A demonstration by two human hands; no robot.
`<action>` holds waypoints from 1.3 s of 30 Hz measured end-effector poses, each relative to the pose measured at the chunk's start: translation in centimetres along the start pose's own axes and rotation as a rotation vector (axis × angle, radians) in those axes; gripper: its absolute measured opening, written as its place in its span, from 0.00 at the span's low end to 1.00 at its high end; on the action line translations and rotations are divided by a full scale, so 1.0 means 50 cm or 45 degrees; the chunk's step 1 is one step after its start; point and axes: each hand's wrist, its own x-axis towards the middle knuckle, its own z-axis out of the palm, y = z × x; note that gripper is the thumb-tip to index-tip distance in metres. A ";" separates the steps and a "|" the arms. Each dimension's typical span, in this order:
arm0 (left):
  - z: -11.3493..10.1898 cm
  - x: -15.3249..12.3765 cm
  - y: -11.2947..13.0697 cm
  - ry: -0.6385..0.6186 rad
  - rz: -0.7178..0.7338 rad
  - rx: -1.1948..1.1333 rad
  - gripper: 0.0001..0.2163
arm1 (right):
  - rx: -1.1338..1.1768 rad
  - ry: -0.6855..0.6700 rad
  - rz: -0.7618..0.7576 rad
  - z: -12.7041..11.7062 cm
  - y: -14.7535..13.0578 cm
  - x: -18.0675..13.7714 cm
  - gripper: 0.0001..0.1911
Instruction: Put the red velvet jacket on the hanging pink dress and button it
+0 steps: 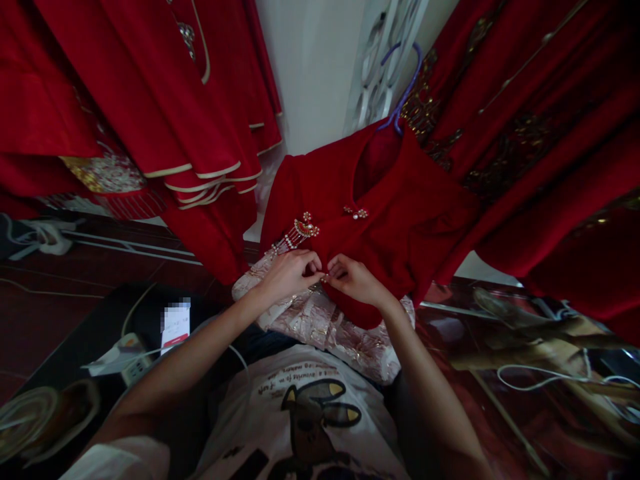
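Note:
A red jacket [320, 180] lies tilted in front of me on a purple hanger [407, 90], its lower part over a pale pink, crinkled fabric [325, 320] on my lap. My left hand [293, 272] and my right hand [356, 281] meet at the jacket's front edge. Both are closed in a pinch at a small beaded fastener [325, 277], mostly covered by the fingertips. Above my left hand sits a beaded brooch [305, 228] with hanging strands. Another beaded fastener [356, 213] is at the base of the neckline.
Red garments with pale trim [220, 120] hang at the left, and red embroidered ones [540, 133] at the right. On a dark surface to the left are a phone [176, 327], a power strip [134, 360] and cables. A white looped cord [540, 380] lies at the right.

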 end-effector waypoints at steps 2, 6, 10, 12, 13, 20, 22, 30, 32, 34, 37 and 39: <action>-0.026 0.011 -0.002 0.145 -0.014 0.046 0.07 | 0.033 -0.066 0.001 -0.017 -0.011 -0.009 0.08; -0.082 0.049 -0.032 0.309 0.054 0.296 0.12 | 0.071 -0.116 0.012 -0.044 -0.037 -0.026 0.09; -0.124 0.094 -0.067 0.024 0.336 0.477 0.13 | 0.058 -0.117 0.018 -0.049 -0.048 -0.029 0.08; -0.138 0.112 -0.073 -0.044 0.397 0.522 0.12 | 0.055 -0.117 0.014 -0.048 -0.049 -0.028 0.08; -0.143 0.119 -0.072 -0.054 0.424 0.533 0.11 | 0.055 -0.118 0.012 -0.048 -0.050 -0.027 0.08; -0.141 0.137 -0.055 -0.011 0.609 0.378 0.06 | 0.088 -0.131 0.001 -0.051 -0.059 -0.036 0.09; -0.138 0.138 -0.055 -0.020 0.611 0.322 0.07 | 0.089 -0.136 -0.017 -0.052 -0.063 -0.038 0.09; -0.139 0.156 -0.025 0.017 0.557 0.253 0.10 | 0.108 -0.149 -0.029 -0.065 -0.073 -0.047 0.08; -0.127 0.171 -0.004 0.101 0.606 0.295 0.11 | 0.101 -0.191 -0.025 -0.072 -0.080 -0.054 0.08; -0.109 0.189 0.018 0.172 0.651 0.365 0.12 | 0.083 -0.243 -0.017 -0.080 -0.090 -0.064 0.08; -0.082 0.217 0.046 0.282 0.647 0.514 0.12 | 0.071 -0.314 0.005 -0.095 -0.104 -0.081 0.08; -0.070 0.229 0.058 0.354 0.630 0.639 0.11 | 0.080 -0.346 0.018 -0.108 -0.109 -0.092 0.08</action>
